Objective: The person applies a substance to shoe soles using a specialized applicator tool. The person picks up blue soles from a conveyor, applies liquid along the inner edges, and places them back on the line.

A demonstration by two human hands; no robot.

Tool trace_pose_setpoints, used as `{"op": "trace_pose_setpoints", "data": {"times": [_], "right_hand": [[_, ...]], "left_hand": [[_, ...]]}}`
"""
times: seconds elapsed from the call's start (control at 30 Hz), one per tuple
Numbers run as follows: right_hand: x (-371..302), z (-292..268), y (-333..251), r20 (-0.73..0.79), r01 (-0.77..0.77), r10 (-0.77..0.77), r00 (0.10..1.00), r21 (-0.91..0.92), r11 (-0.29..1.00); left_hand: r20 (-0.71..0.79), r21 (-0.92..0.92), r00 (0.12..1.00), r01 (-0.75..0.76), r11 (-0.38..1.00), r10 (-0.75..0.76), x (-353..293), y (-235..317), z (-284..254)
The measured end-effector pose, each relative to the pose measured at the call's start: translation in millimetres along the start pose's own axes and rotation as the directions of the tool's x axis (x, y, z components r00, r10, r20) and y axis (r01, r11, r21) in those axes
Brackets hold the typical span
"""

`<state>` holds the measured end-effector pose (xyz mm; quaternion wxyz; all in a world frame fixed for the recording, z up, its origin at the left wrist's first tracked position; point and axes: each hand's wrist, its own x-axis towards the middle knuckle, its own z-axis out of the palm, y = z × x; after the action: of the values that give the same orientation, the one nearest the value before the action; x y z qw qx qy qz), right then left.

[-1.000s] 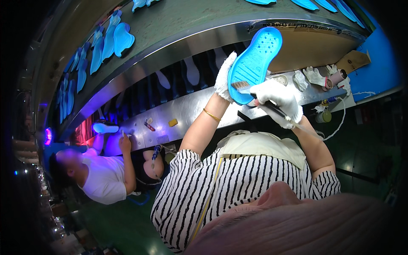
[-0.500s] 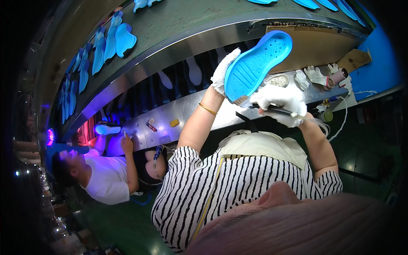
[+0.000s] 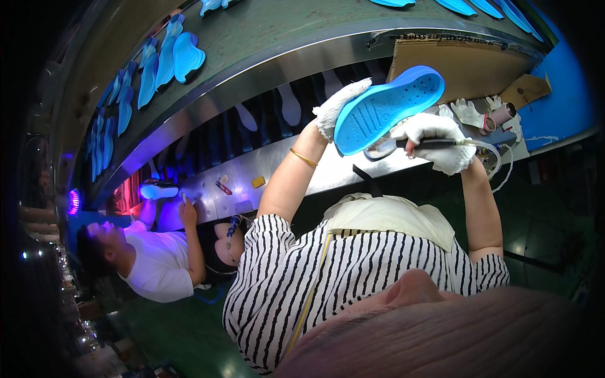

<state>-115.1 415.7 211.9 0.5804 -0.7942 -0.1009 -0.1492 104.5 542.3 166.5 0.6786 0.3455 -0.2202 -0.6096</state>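
My left hand, in a white knit glove, grips the heel-side end of a bright blue shoe sole by its edge. The sole is tilted, its grooved and dotted face turned toward me. In my gloved right hand is a slim black-handled tool, held like a pen, with a pale hose running off its back end. Its tip points left, just below the sole; whether it touches the sole I cannot tell. The bare tips of some right fingers show out of the glove.
Above the metal bench, a green conveyor belt carries several blue soles. Cardboard, spare white gloves and a cylindrical cup are at right. Leftward are a yellow block and a seated person under purple light.
The blue sole has dropped slightly and tilted further toward the right. My right hand has moved right, away from the sole's lower edge, with the black-handled tool turned more level.
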Motion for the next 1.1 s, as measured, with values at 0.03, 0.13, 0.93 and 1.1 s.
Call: {"op": "trace_pose_setpoints", "data": {"times": [0.03, 0.13, 0.93, 1.1], "right_hand": [[1.4, 2.4, 0.3, -0.029, -0.051, 0.05, 0.998, -0.049, 0.997], [4.9, 8.4, 8.0, -0.065, -0.185, 0.187, 0.98, 0.036, 0.982], [-12.6, 5.3, 35.2, -0.623, 0.146, -0.027, 0.782, 0.142, 0.979], [-23.6, 2.9, 41.2, -0.576, 0.061, -0.032, 0.817, 0.032, 0.998]], "left_hand": [[-0.003, -0.009, 1.0, -0.004, 1.0, 0.004, 1.0, -1.7, -1.2], [0.032, -0.029, 0.999, -0.029, 0.999, 0.03, 3.0, -5.5, -2.6], [0.403, 0.768, 0.507, 0.266, -0.583, 0.762, 21.6, 148.9, -61.5], [0.322, 0.425, 0.449, 0.719, -0.551, 0.834, -65.5, 176.4, -103.0]]}}
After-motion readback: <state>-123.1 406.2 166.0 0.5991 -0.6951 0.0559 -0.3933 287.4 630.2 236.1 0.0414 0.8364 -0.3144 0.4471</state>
